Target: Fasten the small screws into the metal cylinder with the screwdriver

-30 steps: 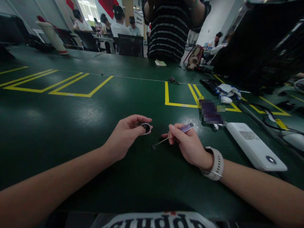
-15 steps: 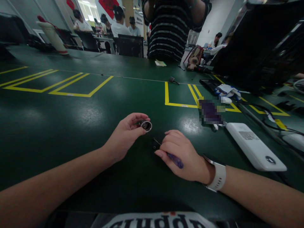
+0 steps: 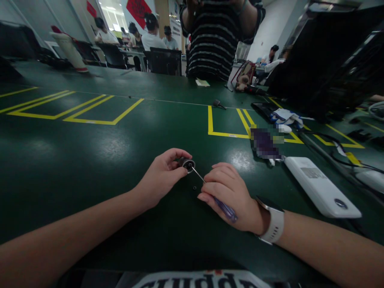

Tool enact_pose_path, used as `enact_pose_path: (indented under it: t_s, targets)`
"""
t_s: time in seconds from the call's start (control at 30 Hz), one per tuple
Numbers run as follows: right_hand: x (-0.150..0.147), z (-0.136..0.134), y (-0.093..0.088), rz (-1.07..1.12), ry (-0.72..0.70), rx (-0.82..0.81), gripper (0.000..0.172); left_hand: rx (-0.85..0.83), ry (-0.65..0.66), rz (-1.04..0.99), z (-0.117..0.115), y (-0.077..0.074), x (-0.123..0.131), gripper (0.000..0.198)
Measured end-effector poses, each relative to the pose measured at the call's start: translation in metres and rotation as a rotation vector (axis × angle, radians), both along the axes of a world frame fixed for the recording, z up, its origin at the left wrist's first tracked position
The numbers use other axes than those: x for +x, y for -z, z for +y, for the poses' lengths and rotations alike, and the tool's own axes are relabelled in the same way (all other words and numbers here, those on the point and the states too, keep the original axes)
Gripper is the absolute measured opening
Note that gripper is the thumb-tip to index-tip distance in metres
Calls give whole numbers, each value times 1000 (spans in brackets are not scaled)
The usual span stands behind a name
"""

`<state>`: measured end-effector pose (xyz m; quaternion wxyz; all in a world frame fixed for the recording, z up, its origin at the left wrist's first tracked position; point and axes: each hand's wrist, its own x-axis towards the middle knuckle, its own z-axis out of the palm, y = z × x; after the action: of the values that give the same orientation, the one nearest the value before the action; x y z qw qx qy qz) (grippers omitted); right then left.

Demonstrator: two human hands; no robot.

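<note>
My left hand [image 3: 163, 176] is closed around a small round metal cup-like part [image 3: 188, 165], its open end turned toward my right hand. In my right hand [image 3: 226, 192] is a screwdriver [image 3: 227, 210] with a translucent purple handle, gripped between thumb and fingers. The thin metal shaft points up and left, and its tip reaches into the mouth of the metal part. Whether the tip touches anything inside is too small to tell. A tiny dark ring-like piece [image 3: 195, 187] lies on the green table [image 3: 126, 236] below the shaft.
A white power bank [image 3: 322, 187] lies to the right, beside a pixelated phone-like object [image 3: 265, 143]. Behind them are a blue-and-white cloth [image 3: 287, 117] and cables. A small dark part [image 3: 219, 105] lies farther back. A person in a striped shirt [image 3: 213, 44] stands across the table.
The screwdriver tip has moved up from near the tabletop into the metal part's opening. My left hand has shifted slightly right and down with the part.
</note>
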<state>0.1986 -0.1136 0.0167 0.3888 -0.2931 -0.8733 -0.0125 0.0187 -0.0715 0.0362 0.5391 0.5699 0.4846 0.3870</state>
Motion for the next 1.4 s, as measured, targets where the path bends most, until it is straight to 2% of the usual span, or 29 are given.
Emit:
enact_pose_path:
  t_s: [0.3,0.43,0.73,0.93,1.0,1.07,1.27,1.33,1.4]
  targets:
    - [-1,0,0,-27,10,4,14,94,66,108,1,4,-3,24]
    - [-1,0,0,-15,4,28,13,129,54,126,2,6,-4,22]
    - [-3,-1,0,-43,33,44,15,116,30,114,2,5,-3,22]
    - [-1,-2,2,-3,2,12,10,134,43,116,2,4,-4,21]
    - [1,-3,1,84,-31,-61,7,137,43,108,4,5,-5,21]
    - [2,-2,0,250,-49,-214,10,126,23,107,8,6,-7,22]
    - [4,17,8,826,-21,-969,26,36,-97,89,17,4,-10,33]
    - [4,22,13,884,-35,-1087,25,16,-109,67,18,1,-10,36]
    - [5,25,17,868,-32,-1125,26,3,-111,47,17,0,-9,37]
